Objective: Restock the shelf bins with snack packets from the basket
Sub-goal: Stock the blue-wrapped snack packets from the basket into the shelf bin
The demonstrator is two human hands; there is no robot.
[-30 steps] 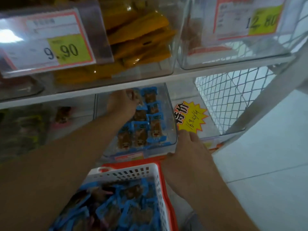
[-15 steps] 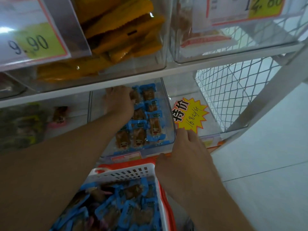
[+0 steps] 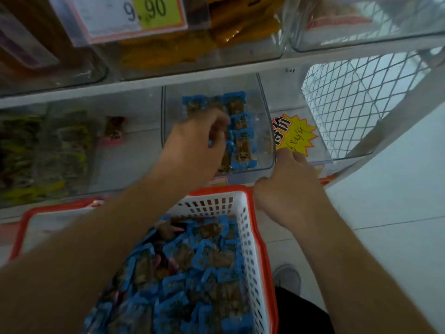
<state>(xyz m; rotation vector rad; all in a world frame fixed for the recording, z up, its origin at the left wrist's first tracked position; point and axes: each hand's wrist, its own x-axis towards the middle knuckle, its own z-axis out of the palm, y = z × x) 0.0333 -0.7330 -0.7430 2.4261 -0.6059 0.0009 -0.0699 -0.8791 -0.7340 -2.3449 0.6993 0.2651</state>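
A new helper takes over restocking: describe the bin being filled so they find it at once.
Start at the white basket of blue packets; the clear bin sits just beyond it on the lower shelf. Unlike its neighbours, it holds neat rows of blue-edged packets, left of a yellow starburst tag.

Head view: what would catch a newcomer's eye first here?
The white basket with a red rim, heaped with blue snack packets, fills the bottom centre. Above it, the left hand reaches into a clear bin of matching packets on the lower shelf. The right hand touches the bin's front corner, by a yellow starburst tag.
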